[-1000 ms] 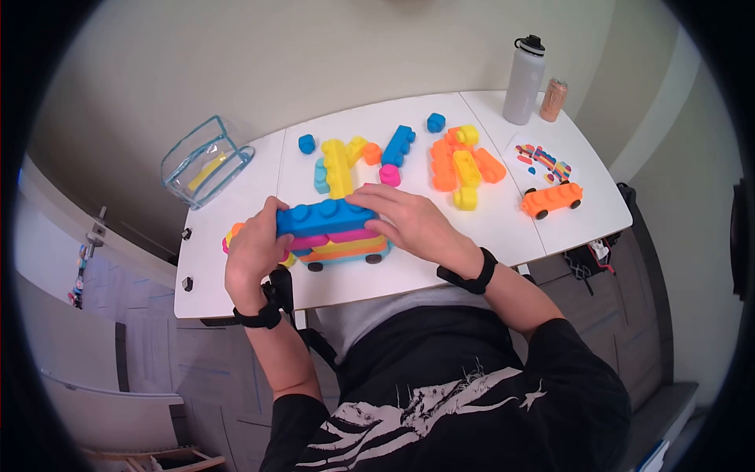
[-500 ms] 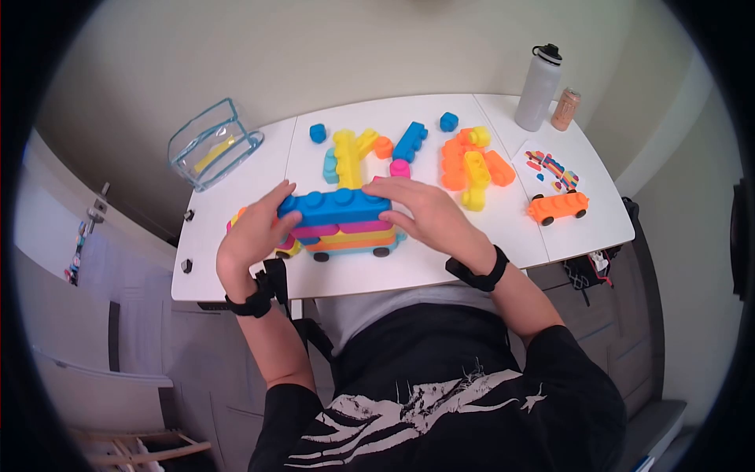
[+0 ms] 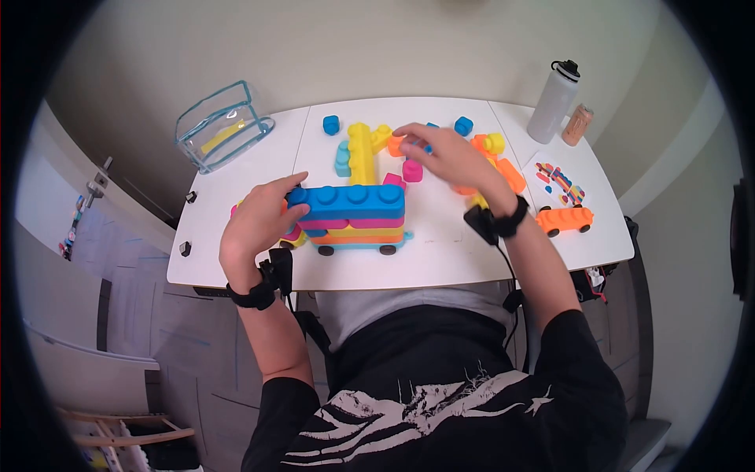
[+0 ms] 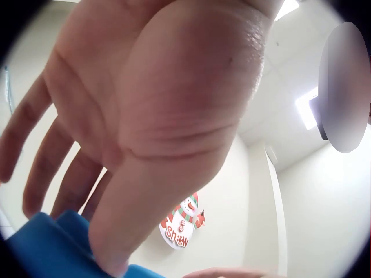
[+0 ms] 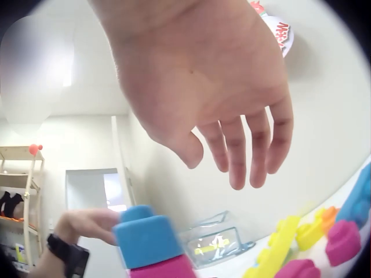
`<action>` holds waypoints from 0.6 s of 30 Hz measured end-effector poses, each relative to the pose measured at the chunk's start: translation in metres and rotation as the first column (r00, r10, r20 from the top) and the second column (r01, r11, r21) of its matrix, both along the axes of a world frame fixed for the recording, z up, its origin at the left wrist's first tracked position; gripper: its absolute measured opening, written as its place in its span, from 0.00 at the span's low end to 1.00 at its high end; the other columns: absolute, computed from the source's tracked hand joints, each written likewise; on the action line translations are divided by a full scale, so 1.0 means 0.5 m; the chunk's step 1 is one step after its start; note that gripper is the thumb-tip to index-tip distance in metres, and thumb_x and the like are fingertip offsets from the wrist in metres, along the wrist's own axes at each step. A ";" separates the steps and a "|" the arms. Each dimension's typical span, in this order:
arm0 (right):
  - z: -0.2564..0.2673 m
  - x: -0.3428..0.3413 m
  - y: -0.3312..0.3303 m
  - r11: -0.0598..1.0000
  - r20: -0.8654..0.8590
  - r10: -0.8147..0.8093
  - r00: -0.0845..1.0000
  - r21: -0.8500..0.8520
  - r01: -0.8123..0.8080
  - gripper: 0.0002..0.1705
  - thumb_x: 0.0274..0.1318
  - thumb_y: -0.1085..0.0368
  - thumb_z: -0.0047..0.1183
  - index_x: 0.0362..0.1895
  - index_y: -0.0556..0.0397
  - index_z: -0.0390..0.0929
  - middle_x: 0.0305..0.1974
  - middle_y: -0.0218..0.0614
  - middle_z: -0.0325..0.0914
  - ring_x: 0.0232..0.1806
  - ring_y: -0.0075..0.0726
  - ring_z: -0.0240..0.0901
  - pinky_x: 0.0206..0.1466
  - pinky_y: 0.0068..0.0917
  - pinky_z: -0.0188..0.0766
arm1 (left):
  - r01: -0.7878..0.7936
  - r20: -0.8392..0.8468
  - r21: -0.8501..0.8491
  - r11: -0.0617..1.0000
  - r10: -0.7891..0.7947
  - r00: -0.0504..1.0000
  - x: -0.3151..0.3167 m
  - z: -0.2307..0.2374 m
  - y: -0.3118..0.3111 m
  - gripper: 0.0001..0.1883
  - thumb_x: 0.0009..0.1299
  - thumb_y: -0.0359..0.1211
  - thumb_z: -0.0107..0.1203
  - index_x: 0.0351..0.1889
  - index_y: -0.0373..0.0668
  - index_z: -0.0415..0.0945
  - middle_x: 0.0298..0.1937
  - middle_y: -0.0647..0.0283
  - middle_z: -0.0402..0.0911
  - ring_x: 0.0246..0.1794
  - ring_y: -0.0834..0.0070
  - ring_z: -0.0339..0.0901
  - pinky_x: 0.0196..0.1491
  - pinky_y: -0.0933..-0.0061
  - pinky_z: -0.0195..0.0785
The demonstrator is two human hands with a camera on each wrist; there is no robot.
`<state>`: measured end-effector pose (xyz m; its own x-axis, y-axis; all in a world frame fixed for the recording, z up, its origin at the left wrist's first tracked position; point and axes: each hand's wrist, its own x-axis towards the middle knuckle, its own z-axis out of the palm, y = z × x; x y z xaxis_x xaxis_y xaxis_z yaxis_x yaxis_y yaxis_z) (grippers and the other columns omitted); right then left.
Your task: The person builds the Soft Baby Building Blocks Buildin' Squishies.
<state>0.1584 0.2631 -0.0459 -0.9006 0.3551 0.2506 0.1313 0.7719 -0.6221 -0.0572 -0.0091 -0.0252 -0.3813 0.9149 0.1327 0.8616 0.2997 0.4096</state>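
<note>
A long blue brick (image 3: 354,203) tops a stack with magenta, yellow and orange layers and a light blue wheeled base (image 3: 362,248). My left hand (image 3: 255,224) holds the blue brick's left end, thumb on its near side and fingers toward the back; the left wrist view shows the thumb (image 4: 116,255) against it. Beyond the stack, my right hand (image 3: 456,161) hovers with relaxed fingers and nothing in its palm, above loose bricks such as a magenta one (image 3: 412,171). A pink and yellow wheeled piece (image 3: 293,236) is partly hidden by the left hand.
Behind the stack lie a long yellow brick (image 3: 359,153), a teal one (image 3: 342,160) and small blue ones (image 3: 331,124). On the right are an orange wheeled base (image 3: 566,219), a picture sheet (image 3: 560,185), a bottle (image 3: 554,106) and a can (image 3: 577,126). A clear case (image 3: 220,130) stands left.
My right hand has let go of the blue brick's right end and moved away to the right over the loose bricks. The left hand has stayed at the left end.
</note>
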 end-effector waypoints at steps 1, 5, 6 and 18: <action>-0.013 -0.026 0.038 0.999 0.047 -0.050 0.998 0.000 0.050 0.23 0.72 0.57 0.56 0.66 0.50 0.81 0.54 0.44 0.88 0.55 0.49 0.86 0.59 0.40 0.80 | 0.001 0.000 0.002 1.000 -0.001 1.000 0.004 0.004 -0.003 0.27 0.72 0.33 0.67 0.70 0.45 0.79 0.58 0.49 0.88 0.57 0.51 0.86 0.63 0.58 0.76; -0.080 -0.144 0.158 0.960 0.276 -0.132 0.952 0.276 0.053 0.25 0.69 0.58 0.58 0.67 0.49 0.81 0.56 0.43 0.88 0.58 0.50 0.85 0.61 0.44 0.80 | -0.016 0.068 0.061 0.998 0.012 0.998 0.023 0.036 -0.013 0.30 0.73 0.29 0.66 0.74 0.41 0.74 0.60 0.49 0.87 0.53 0.57 0.87 0.58 0.62 0.79; -0.106 -0.170 0.185 0.939 0.316 -0.143 0.938 0.342 0.028 0.25 0.68 0.58 0.57 0.67 0.49 0.81 0.58 0.44 0.87 0.59 0.51 0.84 0.61 0.45 0.80 | -0.026 0.091 0.058 0.998 0.021 0.996 0.026 0.039 -0.016 0.29 0.73 0.29 0.66 0.74 0.41 0.75 0.60 0.49 0.87 0.58 0.54 0.86 0.60 0.61 0.78; -0.181 -0.230 0.198 0.839 0.202 -0.311 0.929 0.517 0.169 0.17 0.60 0.69 0.56 0.52 0.43 0.88 0.53 0.37 0.87 0.57 0.48 0.84 0.56 0.45 0.82 | -0.002 0.036 0.075 0.997 0.000 0.999 0.005 0.031 -0.051 0.42 0.70 0.31 0.70 0.82 0.47 0.63 0.69 0.49 0.81 0.66 0.53 0.82 0.64 0.56 0.76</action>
<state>0.0433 0.3619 -0.1364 -0.8593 0.4662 0.2104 0.4574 0.8845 -0.0922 -0.0548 -0.0345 -0.0097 -0.3880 0.9025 0.1869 0.8458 0.2681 0.4613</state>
